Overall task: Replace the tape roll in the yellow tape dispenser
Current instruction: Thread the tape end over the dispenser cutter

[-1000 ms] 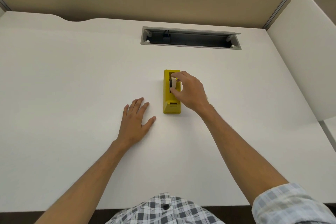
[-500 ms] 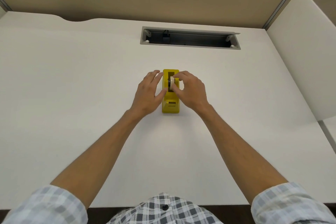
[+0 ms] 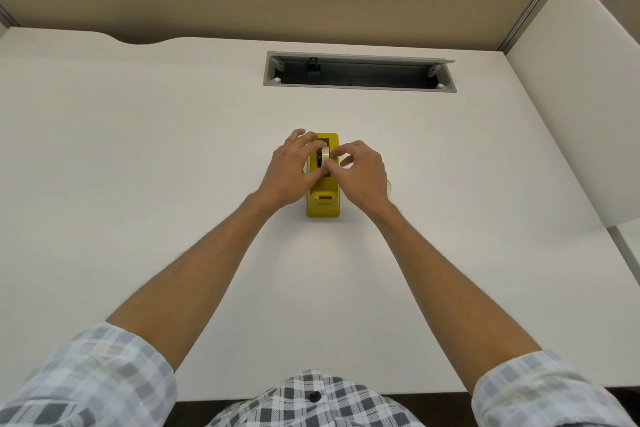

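The yellow tape dispenser (image 3: 322,205) stands on the white desk near its middle, cutter end towards me. A pale tape roll (image 3: 325,157) sits upright in its slot on a dark hub. My left hand (image 3: 289,172) clasps the dispenser's left side, fingers over the far top and thumb against the roll. My right hand (image 3: 362,175) is on the right side, thumb and forefinger pinching the roll's rim. The dispenser's middle is hidden by both hands.
A grey cable tray opening (image 3: 360,72) with a dark plug inside lies in the desk (image 3: 138,156) behind the dispenser. A white side panel (image 3: 585,94) rises at the right. A small pale curved edge (image 3: 390,184) shows beside my right hand; I cannot identify it.
My left hand has left the desk surface, moved up and right, and closed on the dispenser's left side. My right hand stays on the roll, fingers shifted slightly.
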Demonstrator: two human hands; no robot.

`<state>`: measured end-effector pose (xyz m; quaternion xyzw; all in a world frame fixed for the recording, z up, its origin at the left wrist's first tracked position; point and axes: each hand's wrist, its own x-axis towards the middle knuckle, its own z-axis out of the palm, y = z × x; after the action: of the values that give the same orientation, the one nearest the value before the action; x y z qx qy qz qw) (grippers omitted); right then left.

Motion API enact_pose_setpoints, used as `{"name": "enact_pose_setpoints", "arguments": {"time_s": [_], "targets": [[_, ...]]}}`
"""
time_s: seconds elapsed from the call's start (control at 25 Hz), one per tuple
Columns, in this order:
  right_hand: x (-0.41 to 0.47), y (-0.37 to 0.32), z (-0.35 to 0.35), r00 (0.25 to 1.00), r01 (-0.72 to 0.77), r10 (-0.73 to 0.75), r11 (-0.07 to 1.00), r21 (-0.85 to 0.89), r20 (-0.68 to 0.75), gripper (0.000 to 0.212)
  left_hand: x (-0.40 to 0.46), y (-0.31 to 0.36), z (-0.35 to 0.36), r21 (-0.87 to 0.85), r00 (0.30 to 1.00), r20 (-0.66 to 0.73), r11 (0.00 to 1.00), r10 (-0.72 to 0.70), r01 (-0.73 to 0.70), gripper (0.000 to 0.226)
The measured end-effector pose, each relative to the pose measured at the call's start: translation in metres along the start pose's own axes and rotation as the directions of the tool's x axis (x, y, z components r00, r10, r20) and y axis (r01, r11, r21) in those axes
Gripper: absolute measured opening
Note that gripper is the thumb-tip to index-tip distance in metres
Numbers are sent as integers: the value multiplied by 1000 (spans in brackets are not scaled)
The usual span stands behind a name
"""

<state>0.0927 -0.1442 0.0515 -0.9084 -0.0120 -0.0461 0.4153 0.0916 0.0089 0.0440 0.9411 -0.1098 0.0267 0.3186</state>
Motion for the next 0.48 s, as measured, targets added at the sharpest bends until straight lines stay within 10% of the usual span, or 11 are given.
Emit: {"name": "enact_pose_setpoints", "arguments": {"time_s": [0.48], "targets": [[0, 3, 6, 989, -143, 149, 966, 215, -9, 9, -13, 5, 3, -128, 990, -139, 991, 26, -44, 35]]}}
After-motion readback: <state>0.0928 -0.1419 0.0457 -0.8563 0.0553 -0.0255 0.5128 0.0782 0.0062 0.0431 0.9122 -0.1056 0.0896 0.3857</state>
